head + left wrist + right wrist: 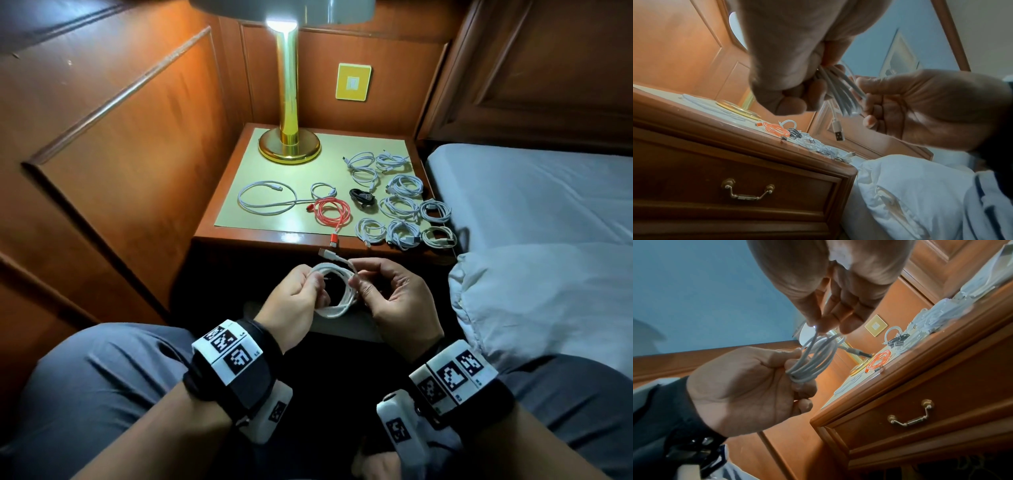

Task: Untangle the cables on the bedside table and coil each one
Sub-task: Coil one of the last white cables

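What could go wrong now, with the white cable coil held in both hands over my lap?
The white cable coil is held only by the left hand and right hand; a slack pinch could let its loops spring apart. Its loose USB plug juts toward the wooden bedside table and might snag the red cable's plug at the edge.

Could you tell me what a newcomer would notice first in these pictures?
Probably both hands, the left hand and right hand, gripping a white cable coil in front of the bedside table. Next, the red cable among white coils, and the lit brass lamp behind.
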Tool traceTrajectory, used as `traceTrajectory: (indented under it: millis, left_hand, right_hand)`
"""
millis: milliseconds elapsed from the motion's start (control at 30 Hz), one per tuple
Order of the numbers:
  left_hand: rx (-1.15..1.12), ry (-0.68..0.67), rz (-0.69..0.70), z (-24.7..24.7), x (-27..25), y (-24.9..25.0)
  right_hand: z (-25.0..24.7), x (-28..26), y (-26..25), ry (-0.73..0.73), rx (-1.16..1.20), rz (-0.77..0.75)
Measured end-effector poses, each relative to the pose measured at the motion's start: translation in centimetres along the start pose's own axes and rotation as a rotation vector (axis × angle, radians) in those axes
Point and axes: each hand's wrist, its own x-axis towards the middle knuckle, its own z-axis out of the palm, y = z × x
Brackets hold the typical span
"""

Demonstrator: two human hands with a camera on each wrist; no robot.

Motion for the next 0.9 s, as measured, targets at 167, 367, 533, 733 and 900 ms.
traceTrajectory:
  millis: [167,367,533,733,900]
  left_hand:
    - [-0.046,-0.109,-0.018,-0.1,-0.4,0.9]
    - [-0.113,-0.183,-0.051,-0.5,-0.8,2.1]
    - [-0.373,-0.295,-0.081,-0.8,-1.1,3.0]
    - [-0.299,-0.231,-0.173,-1.0,-0.5,2.3]
    - [-0.183,-0.28,-0.104,-0.9,-0.4,1.9]
  right_hand:
    - [0.0,-0.1,0.2,0.005,-0.144,-0.061]
    - [0.0,0.3,1.3,-0.149,-0.12,0.035]
    - [0.6,0.1,0.8,-0.369,-0.083,0.028]
    - [0.3,0.2,0.3,-0.369,-0.125,-0.028]
    - [0.1,0.1,0.5,-0.353,-0.173,-0.052]
